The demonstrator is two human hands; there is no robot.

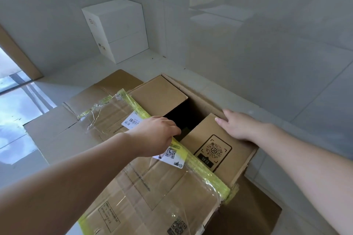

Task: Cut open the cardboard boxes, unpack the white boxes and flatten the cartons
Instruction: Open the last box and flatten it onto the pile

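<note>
Hands, left [155, 135] and right [236, 125], on the open cardboard box's [219, 150] flaps.

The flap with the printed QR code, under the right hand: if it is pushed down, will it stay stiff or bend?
The flap is probably fairly stiff: it looks flat, uncreased. Pushed by the right hand, it would likely hinge at its fold, not buckle. Below its free edge is a dark gap, so probably nothing supports it.

On the inner flap [214, 150] you see a printed QR-style round code with "JS" at its centre, and a dark bar below it with characters too blurred to read. The white shipping label [169, 155] carries a barcode and a QR code; its text is too small. Printed text on the outer flap [133, 187] is unreadable.
</note>
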